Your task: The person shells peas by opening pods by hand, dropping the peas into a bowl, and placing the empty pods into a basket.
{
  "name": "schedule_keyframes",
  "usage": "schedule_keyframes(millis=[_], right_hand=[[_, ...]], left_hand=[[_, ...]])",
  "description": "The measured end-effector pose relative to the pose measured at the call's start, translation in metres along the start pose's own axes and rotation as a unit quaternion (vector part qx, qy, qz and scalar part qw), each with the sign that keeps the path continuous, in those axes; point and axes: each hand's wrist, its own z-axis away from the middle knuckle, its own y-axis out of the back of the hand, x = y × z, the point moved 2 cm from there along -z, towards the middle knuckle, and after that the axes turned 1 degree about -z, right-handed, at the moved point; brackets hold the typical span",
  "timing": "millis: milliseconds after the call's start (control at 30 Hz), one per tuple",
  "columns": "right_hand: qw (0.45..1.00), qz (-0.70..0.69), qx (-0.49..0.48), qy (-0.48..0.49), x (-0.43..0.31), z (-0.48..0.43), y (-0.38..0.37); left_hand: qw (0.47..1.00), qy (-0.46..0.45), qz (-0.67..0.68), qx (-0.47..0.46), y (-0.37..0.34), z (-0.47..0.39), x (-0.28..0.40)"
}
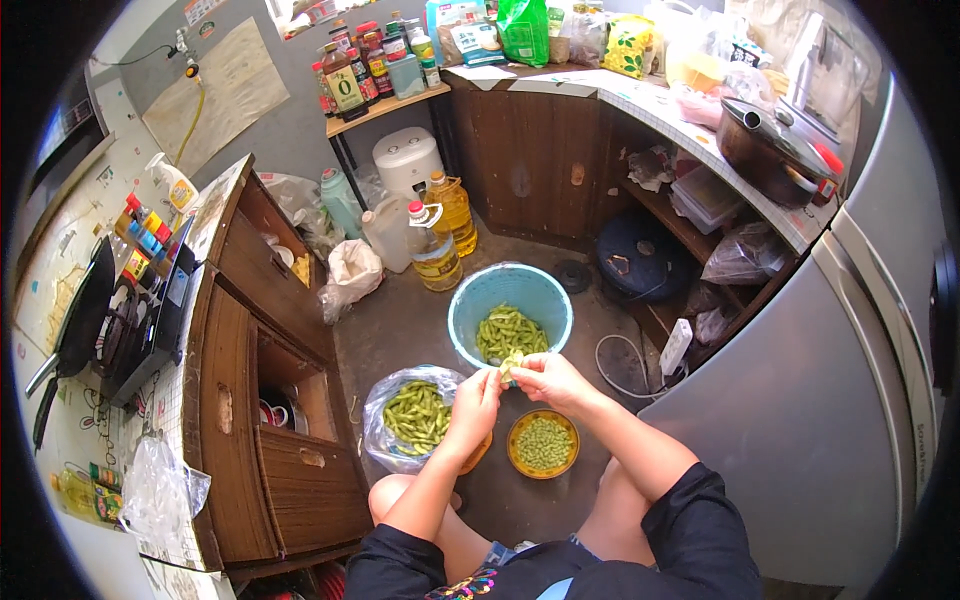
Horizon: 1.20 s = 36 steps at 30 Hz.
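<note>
Between my two hands, above the near rim of a blue plastic basket (pixel 459 307), is a pale green edamame pod (pixel 511 364). My left hand (pixel 480 396) pinches it from the left, and my right hand (pixel 553 381) grips it from the right. Green pods (pixel 512 330) lie in the bottom of the basket. A bag-lined container (pixel 373 420) to the left holds more whole edamame pods (pixel 417 412). Below my right hand, a yellow-brown bowl (pixel 512 459) of shelled green beans (pixel 544 443) rests on the floor.
Oil bottles (pixel 437 259) and a white plastic jug (pixel 388 234) stand beyond the basket. Wooden cabinets (pixel 238 420) line the left side. At right are a silver refrigerator (pixel 780 390), a white power strip (pixel 676 346) with a cord, and a dark blue round object (pixel 645 251).
</note>
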Motion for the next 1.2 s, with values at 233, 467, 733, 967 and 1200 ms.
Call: schedule_keyframes(millis=[233, 467, 733, 967, 1200], right_hand=[[0.967, 0.156, 0.171, 0.102, -0.006, 0.001, -0.001], [0.878, 0.347, 0.189, 0.271, -0.027, 0.015, -0.015], [0.88, 0.362, 0.139, 0.275, -0.033, 0.019, -0.016], [0.898, 0.359, 0.125, 0.221, -0.029, 0.023, -0.017], [0.977, 0.153, 0.131, 0.069, 0.008, 0.005, 0.016]], left_hand=[[0.999, 0.029, -0.031, 0.026, 0.002, -0.003, -0.002], [0.987, -0.085, -0.121, 0.06, -0.003, 0.0, 0.018], [0.966, -0.142, -0.211, 0.041, 0.0, 0.001, 0.019], [0.965, -0.162, -0.205, -0.01, 0.0, 0.004, 0.012], [0.97, -0.12, -0.21, 0.006, -0.012, 0.001, 0.004]])
